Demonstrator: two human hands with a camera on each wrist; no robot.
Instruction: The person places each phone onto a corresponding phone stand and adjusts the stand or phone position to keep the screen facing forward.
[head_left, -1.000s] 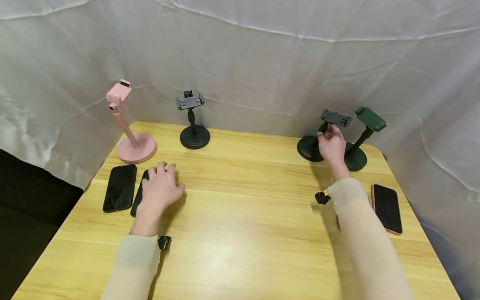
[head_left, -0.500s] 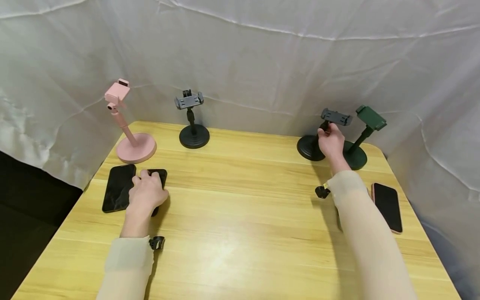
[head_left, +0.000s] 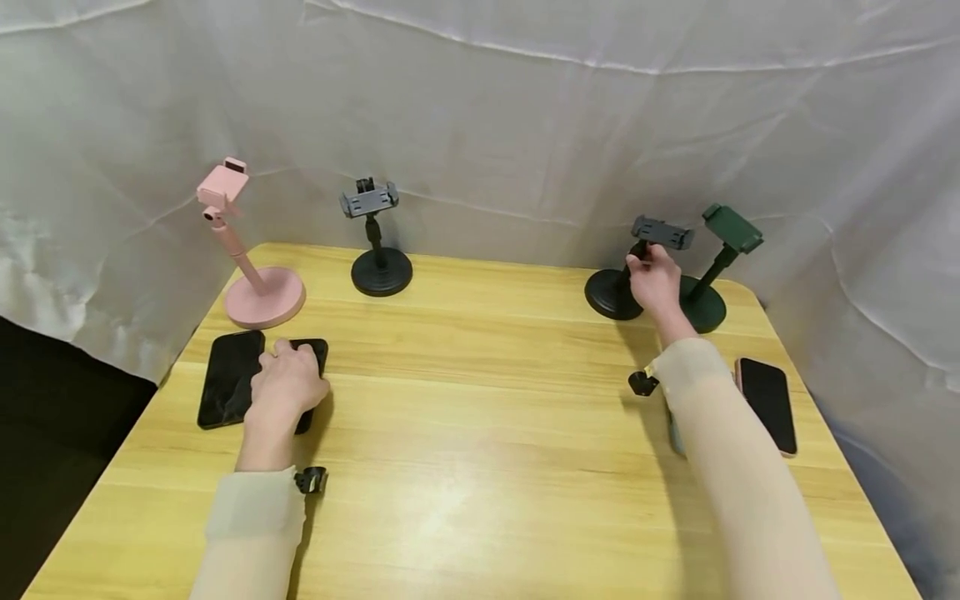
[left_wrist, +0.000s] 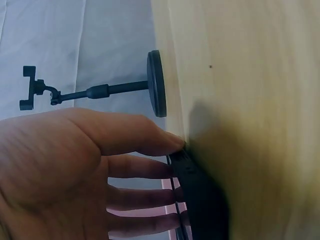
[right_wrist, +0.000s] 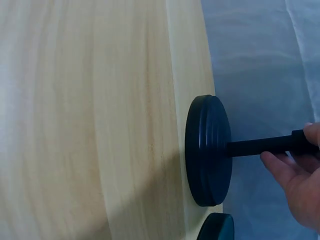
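My left hand [head_left: 287, 379] is over a black smartphone [head_left: 316, 352] on the table's left side. In the left wrist view the smartphone [left_wrist: 202, 195] lies between the thumb at one edge and the fingers at the other. Another black phone [head_left: 231, 377] lies just to its left. At the back right, my right hand [head_left: 657, 287] holds the stem of a black phone stand [head_left: 609, 296], below its grey clamp [head_left: 663, 232]. In the right wrist view, thumb and fingers grip the upper stem, while the round base [right_wrist: 206, 150] is at the table edge.
A pink phone stand [head_left: 266, 297] and another black one [head_left: 382, 272] stand at the back left. A green stand [head_left: 703, 306] is right beside my right hand. A pink-edged phone [head_left: 767, 406] lies at right; another phone [head_left: 676, 433] is mostly hidden under my sleeve.
My left hand has shifted left over the smartphone, uncovering its right side, and its fingers have closed on the edges. The right hand stays on the stand's stem. The view has shifted slightly.
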